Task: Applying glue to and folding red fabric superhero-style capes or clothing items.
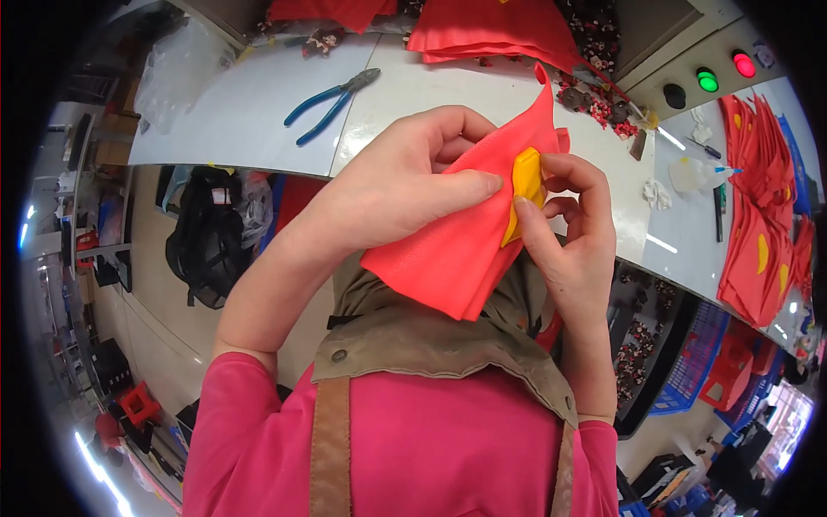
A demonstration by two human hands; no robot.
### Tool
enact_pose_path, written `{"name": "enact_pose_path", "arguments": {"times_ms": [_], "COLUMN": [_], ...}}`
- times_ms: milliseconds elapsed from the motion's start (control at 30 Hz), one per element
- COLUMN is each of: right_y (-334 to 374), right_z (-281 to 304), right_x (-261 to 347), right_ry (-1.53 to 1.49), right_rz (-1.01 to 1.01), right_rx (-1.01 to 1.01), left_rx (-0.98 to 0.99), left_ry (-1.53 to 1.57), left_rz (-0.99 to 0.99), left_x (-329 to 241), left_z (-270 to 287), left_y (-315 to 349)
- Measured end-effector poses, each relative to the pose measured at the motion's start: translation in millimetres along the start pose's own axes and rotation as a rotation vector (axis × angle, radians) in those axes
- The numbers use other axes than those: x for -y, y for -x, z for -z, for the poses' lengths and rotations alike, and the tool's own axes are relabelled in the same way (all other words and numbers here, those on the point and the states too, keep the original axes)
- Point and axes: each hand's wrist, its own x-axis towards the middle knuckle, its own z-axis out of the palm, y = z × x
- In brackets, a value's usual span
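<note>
Left hand (412, 177) clamped on one red cloth (444, 250); right hand (575, 228) pinching one yellow patch (528, 177) on cloth's 3 o'clock side. Patch between hands, 3 o'clock from left thumb, right hand nearer, long axis roughly 1-to-7. Surface (241, 129): one pliers (320, 107) at 10, one bottle (692, 176) at 3; red piles (491, 33) at 12, 3, pieces uncountable.
</note>
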Motion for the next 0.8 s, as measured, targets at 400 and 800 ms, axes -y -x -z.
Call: {"name": "enact_pose_path", "arguments": {"times_ms": [400,800], "right_y": [5,-9], "right_z": [6,50], "right_x": [10,47], "right_ry": [-0.050,0.448], "right_rz": [-0.073,0.122], "right_rx": [-0.062,0.480], "left_rx": [0.215,0.537], "left_ry": [-0.171,-0.546], "left_rz": [-0.087,-0.048], "left_x": [-14,-32], "left_z": [13,11], "left_y": [-15,-12]}}
